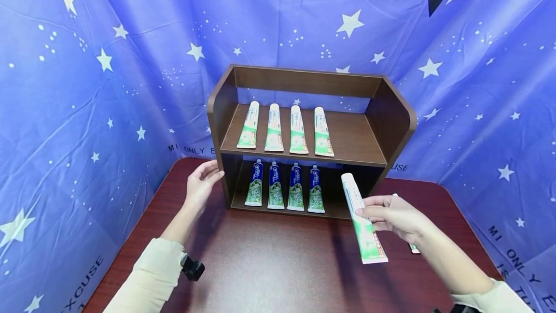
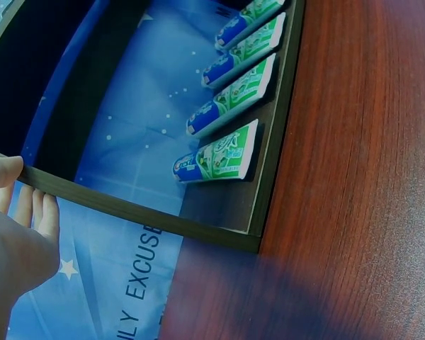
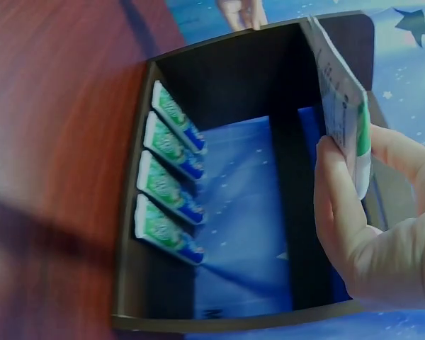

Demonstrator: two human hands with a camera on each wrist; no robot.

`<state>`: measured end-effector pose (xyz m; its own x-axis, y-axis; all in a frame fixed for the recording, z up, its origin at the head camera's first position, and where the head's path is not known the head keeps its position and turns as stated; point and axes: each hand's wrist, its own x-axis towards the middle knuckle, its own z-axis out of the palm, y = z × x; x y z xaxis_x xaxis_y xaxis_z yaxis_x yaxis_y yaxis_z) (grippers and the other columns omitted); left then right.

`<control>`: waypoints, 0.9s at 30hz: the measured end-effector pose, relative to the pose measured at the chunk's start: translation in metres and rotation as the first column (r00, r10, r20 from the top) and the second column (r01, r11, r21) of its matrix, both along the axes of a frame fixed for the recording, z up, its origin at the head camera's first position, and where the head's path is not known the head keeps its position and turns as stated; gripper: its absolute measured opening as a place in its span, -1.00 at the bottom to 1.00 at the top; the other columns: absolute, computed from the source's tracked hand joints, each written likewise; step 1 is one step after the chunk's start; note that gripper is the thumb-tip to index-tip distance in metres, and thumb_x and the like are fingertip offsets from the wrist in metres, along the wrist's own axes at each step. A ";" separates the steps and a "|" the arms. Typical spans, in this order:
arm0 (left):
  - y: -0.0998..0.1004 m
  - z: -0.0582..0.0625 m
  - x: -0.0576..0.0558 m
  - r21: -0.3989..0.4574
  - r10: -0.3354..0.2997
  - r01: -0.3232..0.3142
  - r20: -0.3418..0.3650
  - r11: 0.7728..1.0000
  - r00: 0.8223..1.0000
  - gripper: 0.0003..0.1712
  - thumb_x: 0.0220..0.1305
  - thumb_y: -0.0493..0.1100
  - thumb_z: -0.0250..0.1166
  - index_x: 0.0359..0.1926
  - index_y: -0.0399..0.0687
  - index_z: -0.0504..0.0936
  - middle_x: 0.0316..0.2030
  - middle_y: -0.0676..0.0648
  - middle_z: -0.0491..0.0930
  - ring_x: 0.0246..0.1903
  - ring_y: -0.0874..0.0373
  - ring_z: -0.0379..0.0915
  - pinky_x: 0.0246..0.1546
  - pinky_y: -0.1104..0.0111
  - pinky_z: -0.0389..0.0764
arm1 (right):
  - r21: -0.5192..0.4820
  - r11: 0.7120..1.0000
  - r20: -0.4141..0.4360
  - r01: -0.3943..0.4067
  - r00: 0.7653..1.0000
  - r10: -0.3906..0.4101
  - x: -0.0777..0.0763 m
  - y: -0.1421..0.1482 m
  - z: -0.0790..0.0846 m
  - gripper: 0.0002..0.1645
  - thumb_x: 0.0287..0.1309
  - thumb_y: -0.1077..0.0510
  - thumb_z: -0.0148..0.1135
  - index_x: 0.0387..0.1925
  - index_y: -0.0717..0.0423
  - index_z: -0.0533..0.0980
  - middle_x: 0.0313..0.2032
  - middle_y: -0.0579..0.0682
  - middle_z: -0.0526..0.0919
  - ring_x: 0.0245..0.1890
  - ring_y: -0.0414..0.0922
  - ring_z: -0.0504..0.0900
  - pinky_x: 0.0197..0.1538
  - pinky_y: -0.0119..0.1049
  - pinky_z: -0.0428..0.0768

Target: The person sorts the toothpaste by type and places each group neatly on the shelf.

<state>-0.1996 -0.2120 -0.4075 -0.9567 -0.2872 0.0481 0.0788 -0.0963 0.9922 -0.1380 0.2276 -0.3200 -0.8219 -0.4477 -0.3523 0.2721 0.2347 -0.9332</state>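
My right hand (image 1: 397, 216) pinches a white-and-green toothpaste tube (image 1: 365, 226) between thumb and fingers. The tube hangs tilted, cap end up, in front of the right part of the dark brown two-tier shelf (image 1: 304, 157). In the right wrist view the held tube (image 3: 340, 106) shows nearly edge-on. At the shelf's left side panel, my left hand (image 1: 203, 181) holds the front edge, its thumb and fingertips against the wood. Several white-and-green tubes (image 1: 273, 129) lie in a row on the upper tier, caps to the back. Below them, several blue-and-green toothpaste tubes (image 1: 275, 187) line the lower tier.
The shelf stands on a reddish-brown table (image 1: 269, 260). Part of another tube (image 1: 414, 248) shows on the table beyond my right forearm, which hides the rest. A blue star-patterned curtain (image 1: 278, 23) surrounds the table at the back and sides.
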 end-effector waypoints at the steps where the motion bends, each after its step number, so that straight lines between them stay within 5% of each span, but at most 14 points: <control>1: 0.000 0.000 0.000 -0.001 0.000 0.000 0.000 1.000 1.000 -0.56 0.16 -0.46 0.25 0.10 -0.33 0.48 -0.37 0.40 0.62 -0.23 0.52 0.57 -0.11 0.66 0.57 | 0.011 1.000 -0.012 0.005 1.000 -0.005 -0.001 0.000 0.004 -0.74 0.23 0.22 0.19 -0.05 0.19 0.51 -0.34 -0.22 0.74 -0.31 -0.31 0.71 -0.17 -0.37 0.71; 9: 0.001 -0.002 -0.002 0.013 -0.004 0.004 -0.012 1.000 1.000 -0.58 0.14 -0.48 0.25 0.07 -0.30 0.50 -0.37 0.38 0.62 -0.25 0.51 0.57 -0.12 0.66 0.58 | 0.091 0.990 -0.085 0.105 0.992 -0.097 -0.008 -0.002 0.035 -0.58 0.24 0.17 0.20 0.06 0.30 0.39 -0.36 -0.27 0.71 -0.34 -0.33 0.69 -0.20 -0.41 0.70; 16: 0.000 -0.001 -0.002 0.039 0.010 -0.009 -0.025 0.999 1.000 -0.62 0.14 -0.50 0.24 0.00 -0.22 0.52 -0.38 0.36 0.63 -0.26 0.51 0.58 -0.13 0.66 0.58 | 0.181 0.967 -0.162 0.177 0.976 -0.148 -0.020 -0.011 0.057 -0.22 0.28 0.08 0.17 0.30 0.50 0.11 -0.35 -0.37 0.63 -0.33 -0.42 0.62 -0.19 -0.50 0.66; 22: 0.000 0.002 0.000 0.031 0.004 -0.004 -0.013 0.999 1.000 -0.61 0.15 -0.48 0.24 0.03 -0.26 0.50 -0.37 0.37 0.63 -0.24 0.51 0.57 -0.11 0.67 0.57 | 0.313 0.918 -0.259 0.245 0.952 -0.166 -0.034 -0.025 0.069 -0.19 0.24 -0.09 0.21 0.30 0.38 0.24 -0.31 -0.39 0.53 -0.28 -0.46 0.50 -0.20 -0.54 0.59; 27: 0.000 0.001 0.000 0.041 0.006 -0.006 -0.009 0.999 1.000 -0.60 0.15 -0.49 0.24 0.04 -0.28 0.50 -0.38 0.36 0.63 -0.25 0.51 0.57 -0.12 0.66 0.58 | 0.318 0.901 -0.315 0.297 0.929 -0.195 -0.047 -0.035 0.075 -0.24 0.23 -0.05 0.22 0.26 0.41 0.29 -0.42 -0.40 0.53 -0.38 -0.47 0.49 -0.31 -0.57 0.58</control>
<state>-0.1994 -0.2115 -0.4069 -0.9544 -0.2951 0.0451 0.0887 -0.1362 0.9867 -0.1852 0.1922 -0.2450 -0.9744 -0.1063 -0.1981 0.1151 0.5210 -0.8457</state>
